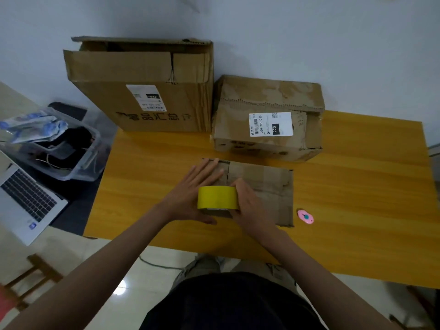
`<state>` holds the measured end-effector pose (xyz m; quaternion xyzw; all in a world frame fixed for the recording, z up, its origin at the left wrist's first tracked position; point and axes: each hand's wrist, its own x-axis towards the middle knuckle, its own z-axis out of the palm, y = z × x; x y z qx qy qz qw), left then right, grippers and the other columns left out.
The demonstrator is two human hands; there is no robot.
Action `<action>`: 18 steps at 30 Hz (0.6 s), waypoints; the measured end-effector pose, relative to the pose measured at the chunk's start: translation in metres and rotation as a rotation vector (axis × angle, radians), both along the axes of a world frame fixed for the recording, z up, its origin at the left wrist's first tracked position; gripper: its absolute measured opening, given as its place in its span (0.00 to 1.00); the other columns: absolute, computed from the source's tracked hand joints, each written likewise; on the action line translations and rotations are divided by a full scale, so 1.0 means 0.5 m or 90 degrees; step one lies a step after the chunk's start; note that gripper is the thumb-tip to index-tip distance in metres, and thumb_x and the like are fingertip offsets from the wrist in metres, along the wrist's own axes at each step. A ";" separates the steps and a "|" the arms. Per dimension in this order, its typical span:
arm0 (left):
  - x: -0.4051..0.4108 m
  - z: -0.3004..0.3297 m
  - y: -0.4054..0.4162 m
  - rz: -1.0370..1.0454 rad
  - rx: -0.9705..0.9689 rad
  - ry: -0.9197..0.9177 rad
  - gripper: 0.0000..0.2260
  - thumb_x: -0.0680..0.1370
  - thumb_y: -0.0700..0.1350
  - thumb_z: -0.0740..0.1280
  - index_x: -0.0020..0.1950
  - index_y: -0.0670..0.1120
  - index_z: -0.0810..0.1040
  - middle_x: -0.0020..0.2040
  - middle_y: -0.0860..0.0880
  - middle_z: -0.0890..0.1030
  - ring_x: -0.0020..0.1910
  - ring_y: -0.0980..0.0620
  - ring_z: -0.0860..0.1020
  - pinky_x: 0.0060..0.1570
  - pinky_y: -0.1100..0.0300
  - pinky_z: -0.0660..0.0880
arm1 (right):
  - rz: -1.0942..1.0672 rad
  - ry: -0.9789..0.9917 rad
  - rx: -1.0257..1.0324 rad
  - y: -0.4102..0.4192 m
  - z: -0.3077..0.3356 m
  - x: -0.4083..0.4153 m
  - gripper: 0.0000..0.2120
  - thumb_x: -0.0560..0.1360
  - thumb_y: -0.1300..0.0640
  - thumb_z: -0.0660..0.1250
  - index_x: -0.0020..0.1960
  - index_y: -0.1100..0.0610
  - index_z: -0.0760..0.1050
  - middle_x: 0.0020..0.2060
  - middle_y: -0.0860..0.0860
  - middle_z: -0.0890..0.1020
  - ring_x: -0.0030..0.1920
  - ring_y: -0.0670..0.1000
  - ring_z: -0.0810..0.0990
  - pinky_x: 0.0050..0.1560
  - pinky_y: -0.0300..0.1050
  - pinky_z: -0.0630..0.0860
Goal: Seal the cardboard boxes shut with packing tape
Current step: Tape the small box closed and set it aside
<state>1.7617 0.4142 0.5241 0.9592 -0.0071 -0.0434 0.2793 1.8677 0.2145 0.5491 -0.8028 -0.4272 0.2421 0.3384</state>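
Note:
A flat cardboard box (pixel 264 184) lies on the yellow wooden table (pixel 357 198) in front of me. My left hand (pixel 192 191) lies flat on its left part with straight fingers. A roll of yellow packing tape (pixel 217 197) stands on edge over the box's near side. My right hand (pixel 250 203) grips the roll from the right. A tall cardboard box (pixel 142 84) with raised top flaps stands at the back left. A lower, worn cardboard box (pixel 269 120) with a white label sits at the back centre.
A small pink cutter (pixel 305 216) lies on the table right of the flat box. A clear plastic bin (pixel 59 148) with bags and cables and an open laptop (pixel 26 198) sit left of the table. The wall is close behind the boxes.

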 end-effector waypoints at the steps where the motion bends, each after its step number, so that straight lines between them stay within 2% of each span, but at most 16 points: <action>1: 0.011 0.000 0.003 -0.018 0.014 0.005 0.57 0.66 0.72 0.74 0.84 0.46 0.50 0.84 0.44 0.42 0.82 0.41 0.39 0.77 0.33 0.48 | 0.002 -0.009 -0.002 -0.002 0.000 0.000 0.15 0.79 0.57 0.68 0.61 0.57 0.66 0.55 0.55 0.73 0.51 0.53 0.74 0.44 0.50 0.74; 5: 0.036 0.003 0.022 -0.059 0.053 0.009 0.56 0.65 0.73 0.74 0.83 0.47 0.55 0.83 0.42 0.40 0.81 0.40 0.37 0.79 0.37 0.44 | 0.010 -0.024 -0.013 -0.011 -0.004 0.006 0.20 0.79 0.56 0.68 0.65 0.60 0.65 0.56 0.57 0.73 0.53 0.56 0.74 0.46 0.53 0.76; 8: 0.043 0.004 0.030 -0.056 0.034 0.019 0.56 0.63 0.71 0.76 0.82 0.49 0.57 0.83 0.42 0.44 0.82 0.41 0.39 0.78 0.36 0.49 | 0.018 -0.026 -0.018 -0.012 0.003 0.006 0.20 0.78 0.52 0.65 0.65 0.59 0.64 0.55 0.56 0.73 0.52 0.56 0.74 0.46 0.58 0.76; 10: 0.042 0.002 0.032 -0.054 0.015 0.023 0.55 0.62 0.70 0.78 0.81 0.50 0.58 0.83 0.43 0.47 0.82 0.41 0.41 0.78 0.36 0.54 | 0.025 -0.030 -0.033 -0.013 0.016 0.008 0.22 0.76 0.43 0.59 0.62 0.58 0.66 0.54 0.55 0.73 0.52 0.54 0.73 0.46 0.55 0.76; 12: 0.042 0.002 0.031 -0.050 -0.011 0.024 0.53 0.62 0.67 0.79 0.80 0.51 0.59 0.82 0.43 0.48 0.82 0.41 0.43 0.77 0.38 0.57 | 0.016 -0.042 -0.038 -0.012 0.036 0.013 0.25 0.73 0.39 0.56 0.60 0.58 0.68 0.55 0.53 0.73 0.54 0.52 0.70 0.45 0.48 0.72; 13: 0.042 0.003 0.030 -0.048 -0.024 0.024 0.53 0.62 0.66 0.79 0.79 0.51 0.60 0.82 0.43 0.49 0.82 0.41 0.43 0.76 0.38 0.58 | 0.007 -0.054 -0.024 -0.013 0.044 0.016 0.23 0.73 0.41 0.58 0.59 0.57 0.69 0.55 0.53 0.74 0.54 0.51 0.70 0.45 0.45 0.69; 15: 0.043 0.007 0.028 -0.042 -0.043 0.023 0.51 0.62 0.65 0.80 0.79 0.51 0.62 0.81 0.44 0.49 0.82 0.43 0.44 0.75 0.40 0.62 | -0.014 -0.098 0.011 -0.023 0.057 0.024 0.15 0.73 0.54 0.66 0.58 0.56 0.70 0.53 0.53 0.76 0.54 0.51 0.70 0.46 0.46 0.69; 16: 0.043 0.008 0.029 -0.039 -0.051 0.024 0.51 0.62 0.64 0.80 0.79 0.51 0.62 0.81 0.44 0.49 0.82 0.44 0.44 0.74 0.40 0.64 | -0.024 -0.124 0.021 -0.035 0.061 0.031 0.18 0.71 0.61 0.70 0.58 0.56 0.71 0.53 0.53 0.76 0.55 0.52 0.71 0.47 0.48 0.71; 18: 0.040 0.011 0.031 -0.041 -0.063 0.025 0.50 0.63 0.63 0.80 0.79 0.51 0.62 0.81 0.45 0.48 0.82 0.44 0.45 0.73 0.39 0.66 | -0.047 -0.162 0.025 -0.084 0.068 0.057 0.26 0.66 0.65 0.75 0.60 0.54 0.71 0.54 0.54 0.78 0.56 0.54 0.72 0.51 0.50 0.72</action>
